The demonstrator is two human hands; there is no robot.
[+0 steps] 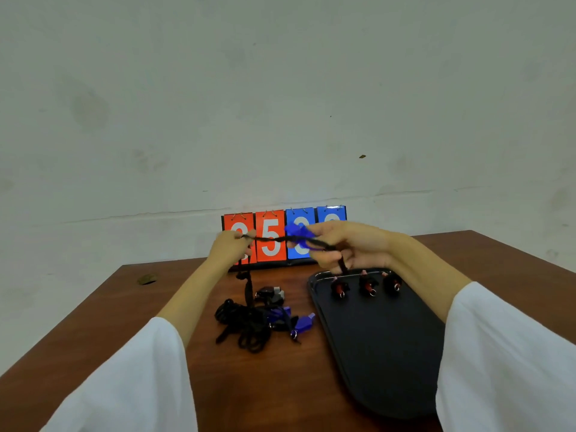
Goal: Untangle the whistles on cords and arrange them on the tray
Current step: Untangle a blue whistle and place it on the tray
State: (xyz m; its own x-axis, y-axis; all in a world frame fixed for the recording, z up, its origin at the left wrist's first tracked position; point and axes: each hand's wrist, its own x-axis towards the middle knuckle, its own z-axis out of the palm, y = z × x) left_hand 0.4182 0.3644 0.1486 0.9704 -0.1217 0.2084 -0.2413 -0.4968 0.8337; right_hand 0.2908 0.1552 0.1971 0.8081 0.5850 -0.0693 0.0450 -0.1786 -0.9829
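Black cord [271,240]: pinches it in left hand [228,248], grips it and blue whistle [298,230] in right hand [350,246]. Stretches it above worktop [249,388]

A plain, bare room: stained white wall [280,88], a brown wooden table [249,385] against it, and a flip scoreboard [270,254] (red and blue number cards) suggesting a sports or school setting.

Flip scoreboard [270,255] stands just behind left hand [230,249] & right hand [346,244], at table's far edge: 2 orange cards, 2 blue, white digits, only "5" clearly readable. Brown wood table [280,388] under both. Small brown scrap [146,279] on tabletop, well left of left hand. Pale wall [280,104] behind; dark speck [362,156] above right hand.
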